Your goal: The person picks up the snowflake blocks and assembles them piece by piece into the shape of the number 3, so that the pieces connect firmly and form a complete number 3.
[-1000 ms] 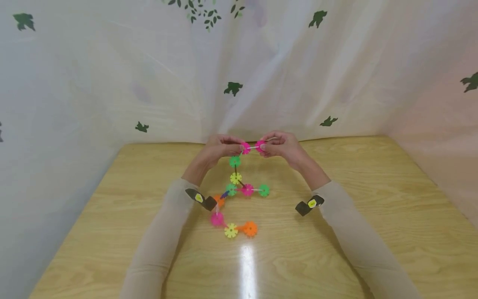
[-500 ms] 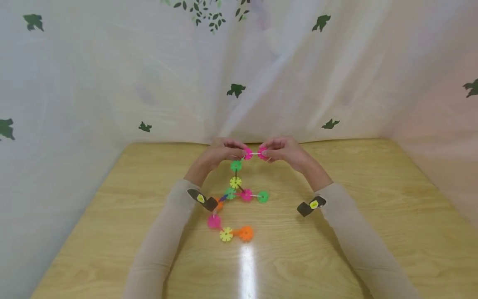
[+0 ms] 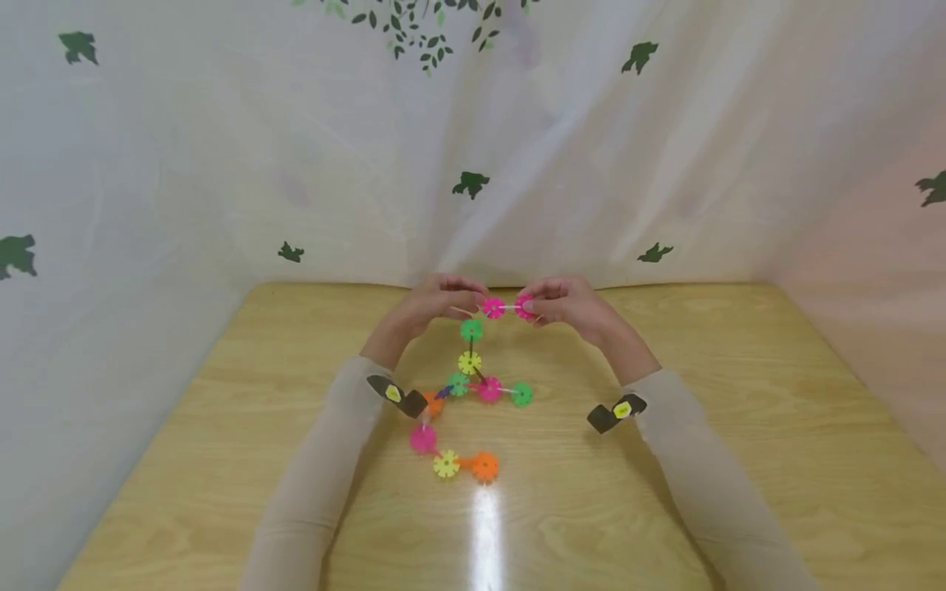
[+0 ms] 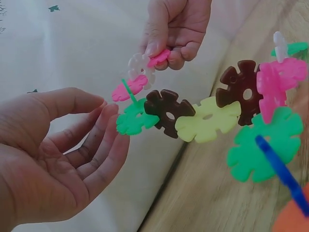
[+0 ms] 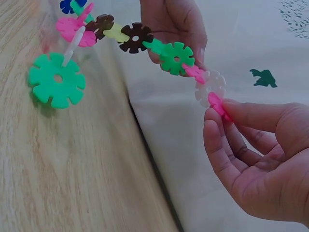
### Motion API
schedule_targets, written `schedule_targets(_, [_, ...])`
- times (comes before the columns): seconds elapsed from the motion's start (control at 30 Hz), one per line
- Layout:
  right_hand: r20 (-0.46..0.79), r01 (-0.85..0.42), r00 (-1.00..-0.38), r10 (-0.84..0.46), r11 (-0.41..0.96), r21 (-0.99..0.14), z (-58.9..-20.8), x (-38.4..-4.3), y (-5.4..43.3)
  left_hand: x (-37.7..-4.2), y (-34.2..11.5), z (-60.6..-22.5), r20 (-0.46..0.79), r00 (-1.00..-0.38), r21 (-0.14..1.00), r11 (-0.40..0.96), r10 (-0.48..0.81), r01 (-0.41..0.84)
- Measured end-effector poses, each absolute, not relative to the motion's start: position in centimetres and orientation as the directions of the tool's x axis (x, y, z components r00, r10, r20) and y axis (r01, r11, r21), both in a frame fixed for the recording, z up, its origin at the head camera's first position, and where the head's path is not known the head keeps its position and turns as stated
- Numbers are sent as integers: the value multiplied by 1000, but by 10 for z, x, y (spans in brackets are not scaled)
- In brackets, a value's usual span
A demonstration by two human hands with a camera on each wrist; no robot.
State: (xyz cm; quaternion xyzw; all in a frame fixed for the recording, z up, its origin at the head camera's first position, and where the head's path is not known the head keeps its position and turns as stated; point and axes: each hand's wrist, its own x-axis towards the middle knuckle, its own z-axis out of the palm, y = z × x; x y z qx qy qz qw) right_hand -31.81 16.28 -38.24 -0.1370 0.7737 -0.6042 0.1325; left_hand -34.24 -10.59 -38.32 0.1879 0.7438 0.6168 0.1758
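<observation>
A chain of flower-shaped plastic discs runs over the table. My right hand [image 3: 565,308] pinches the pink disc [image 5: 219,106] at its far end between thumb and fingertips. A white disc [image 5: 210,88] joins this to a second pink disc [image 4: 129,88]. Beside that one, my left hand [image 4: 72,145] has loosely bent fingers, with its fingertips right at the edge of a green disc [image 4: 137,118] and nothing between thumb and fingers. Brown [image 4: 169,113] and yellow [image 4: 207,120] discs follow. The chain branches to a green disc [image 3: 521,394] and curves nearer to an orange disc [image 3: 484,466].
The wooden table [image 3: 628,492] ends at the back against a pale curtain [image 3: 355,164] printed with green birds and leaves. Dark wrist straps with small cameras sit on the left sleeve [image 3: 310,468] and right sleeve [image 3: 709,460].
My left hand has let go of the second pink disc and drawn a little left of it. My right hand keeps its pinch; the held end sits slightly lower and further right in view.
</observation>
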Motion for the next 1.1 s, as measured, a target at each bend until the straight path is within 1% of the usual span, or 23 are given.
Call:
schedule_targets(0.2, [-11, -42, -937, -348, 144, -989, -382, -319, 169, -338, -110, -379, 8, -904, 988, 136, 428, 74])
schedule_targets(0.4, [-1, -20, -967, -257, 79, -997, -376, -314, 177, -334, -120, -381, -1, -896, 982, 169, 444, 83])
schedule_targets(0.6, [-21, 23, -980, -200, -8, -1000, -368, -313, 183, -332, -137, -384, -19, -872, 965, 238, 490, 113])
schedule_targets(0.87, [-60, 66, -988, -139, -40, -997, -364, -311, 189, -323, -153, -389, -172, -824, 926, 375, 539, 52])
schedule_targets(1.03, [-60, 69, -989, -134, -60, -996, -365, -310, 190, -322, -159, -400, -214, -787, 880, 463, 579, 102])
schedule_targets(1.1, [-58, 68, -989, -138, -69, -995, -366, -309, 190, -320, -159, -404, -239, -761, 862, 492, 603, 120])
